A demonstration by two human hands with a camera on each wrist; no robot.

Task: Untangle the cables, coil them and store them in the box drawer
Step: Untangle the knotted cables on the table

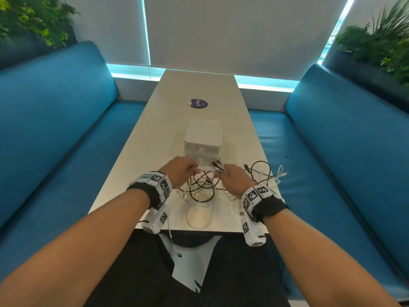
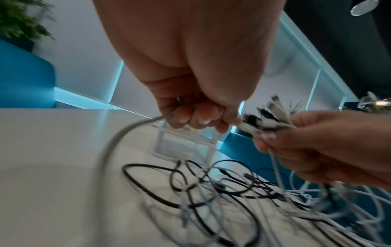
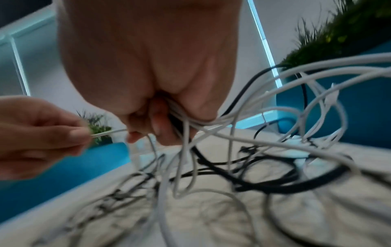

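A tangle of black and white cables lies on the white table near its front edge. My right hand grips a bunch of cable ends, their plugs sticking up out of the fist; the cords hang down from it. My left hand pinches a single white cable right beside that bunch, fingers curled round it. The white drawer box stands just behind both hands, drawers closed.
More cable loops lie at the right of the table, and one white loop near the front edge. A purple round sticker sits further back. Blue benches flank the table on both sides.
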